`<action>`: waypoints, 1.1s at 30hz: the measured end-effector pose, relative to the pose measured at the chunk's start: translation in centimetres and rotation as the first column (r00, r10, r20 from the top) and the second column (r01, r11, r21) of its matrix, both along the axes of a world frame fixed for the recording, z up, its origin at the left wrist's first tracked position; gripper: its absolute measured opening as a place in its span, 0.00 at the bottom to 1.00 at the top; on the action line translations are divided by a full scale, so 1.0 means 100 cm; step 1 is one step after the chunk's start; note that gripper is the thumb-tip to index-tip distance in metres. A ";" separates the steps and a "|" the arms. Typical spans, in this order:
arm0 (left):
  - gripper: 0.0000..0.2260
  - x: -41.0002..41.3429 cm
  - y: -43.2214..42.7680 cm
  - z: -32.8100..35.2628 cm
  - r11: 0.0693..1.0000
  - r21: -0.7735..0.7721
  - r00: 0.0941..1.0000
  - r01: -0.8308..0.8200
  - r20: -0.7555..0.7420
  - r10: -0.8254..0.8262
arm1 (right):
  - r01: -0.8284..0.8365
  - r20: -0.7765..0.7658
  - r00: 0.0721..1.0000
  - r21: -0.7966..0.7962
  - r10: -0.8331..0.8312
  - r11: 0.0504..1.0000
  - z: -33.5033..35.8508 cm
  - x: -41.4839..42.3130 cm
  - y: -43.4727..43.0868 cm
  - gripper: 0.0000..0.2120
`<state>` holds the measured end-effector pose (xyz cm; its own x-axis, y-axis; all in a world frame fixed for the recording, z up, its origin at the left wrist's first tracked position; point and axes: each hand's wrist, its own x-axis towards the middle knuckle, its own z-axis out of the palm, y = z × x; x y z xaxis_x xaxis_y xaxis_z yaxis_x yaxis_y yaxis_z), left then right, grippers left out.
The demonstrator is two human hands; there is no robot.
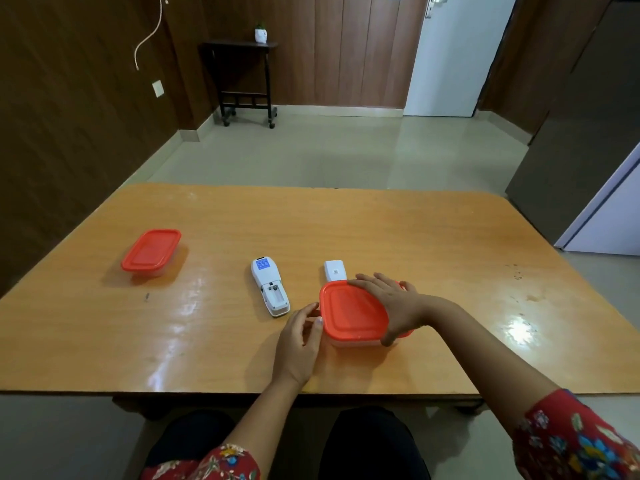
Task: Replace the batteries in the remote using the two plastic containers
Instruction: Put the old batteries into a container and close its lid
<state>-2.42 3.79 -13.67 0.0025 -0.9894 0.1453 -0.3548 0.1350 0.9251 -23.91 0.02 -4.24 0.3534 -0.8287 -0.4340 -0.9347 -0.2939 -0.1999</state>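
A white remote lies face down near the table's middle, its battery bay uncovered and looking empty. Its white battery cover lies to the right. Just in front of the cover stands a clear container with a red lid. My right hand rests flat over the lid's right side, thumb hooked down its near edge. My left hand touches the lid's left rim with its fingertips. A second container with a red lid stands closed at the far left. No batteries show.
The wooden table stretches wide around the objects, with its near edge just in front of my knees. Beyond it are a tiled floor, a small dark side table with a plant, and a white door.
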 end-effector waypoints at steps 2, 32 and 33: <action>0.14 -0.001 0.000 0.000 0.999 0.022 0.999 -0.024 -0.032 0.025 | 0.032 0.130 0.991 0.031 -0.035 0.999 0.002 -0.003 0.004 0.58; 0.23 -0.038 -0.036 0.037 0.873 0.418 0.961 -0.250 -0.001 0.276 | 0.905 0.690 -0.017 0.318 -0.724 0.282 -0.062 -0.006 0.014 0.32; 0.22 -0.033 -0.026 0.036 0.877 0.397 0.954 -0.270 -0.012 0.299 | 0.897 0.709 -0.074 0.354 -0.701 0.264 -0.062 -0.007 0.025 0.32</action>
